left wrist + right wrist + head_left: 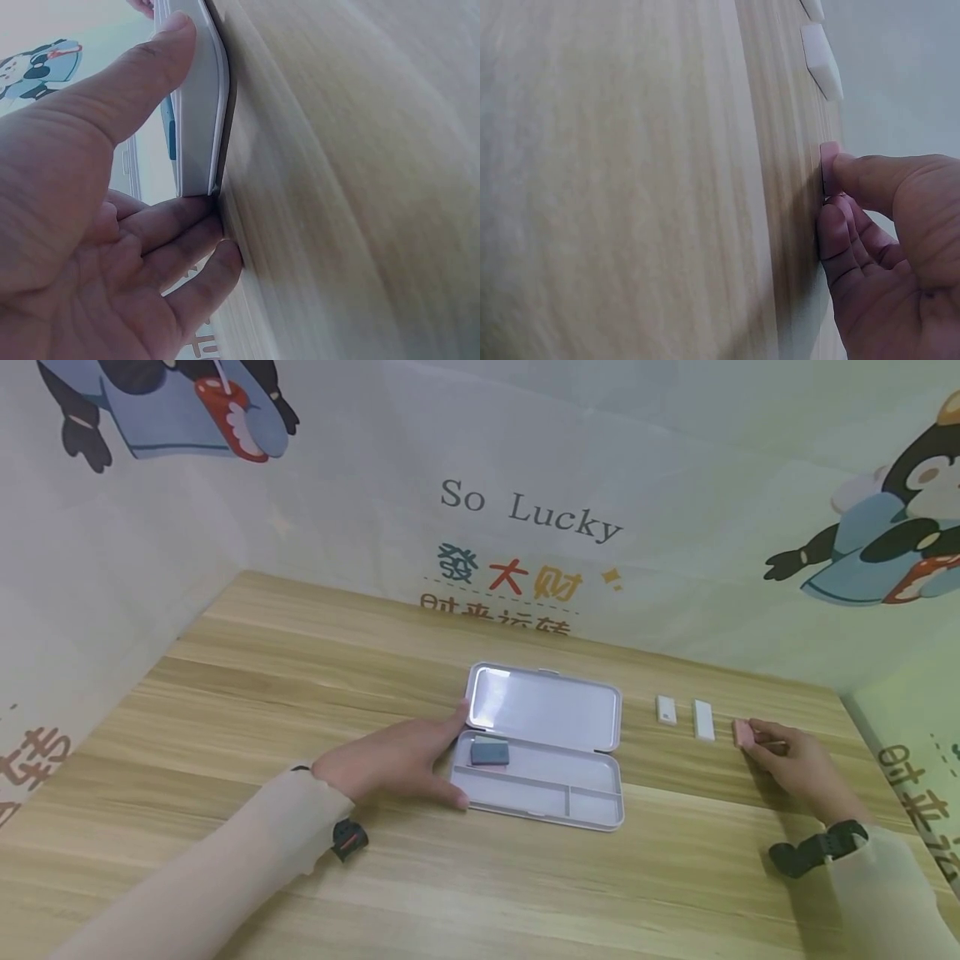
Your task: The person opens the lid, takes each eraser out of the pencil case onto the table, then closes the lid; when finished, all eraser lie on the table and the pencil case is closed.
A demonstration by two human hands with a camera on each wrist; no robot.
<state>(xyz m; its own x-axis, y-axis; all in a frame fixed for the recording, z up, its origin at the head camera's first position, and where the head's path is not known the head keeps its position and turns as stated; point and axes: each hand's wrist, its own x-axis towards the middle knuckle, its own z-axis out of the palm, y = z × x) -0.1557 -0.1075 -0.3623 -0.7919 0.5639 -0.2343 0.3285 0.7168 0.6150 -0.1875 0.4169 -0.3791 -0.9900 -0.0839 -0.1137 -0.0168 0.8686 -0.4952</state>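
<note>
With 12 o'clock pointing away from the person, the light-brown wood-grain tabletop ends at 12 against a white printed cloth backdrop; its right edge runs near the right hand, at that hand's 3. A broad stretch of wood lies between the forearms, at 6 from the open, hinged white plastic case; only a narrow strip separates the case from the short white rectangular block at its 2.

The small pink rectangular block is at the right hand's 10, pinched between thumb and fingers at the tabletop. The long white rectangular block stands apart between pink and short white ones.

The left hand, thumb and fingers spread wide, touches the case at its 9. A dark teal rectangular block lies in the far compartment's left end.
</note>
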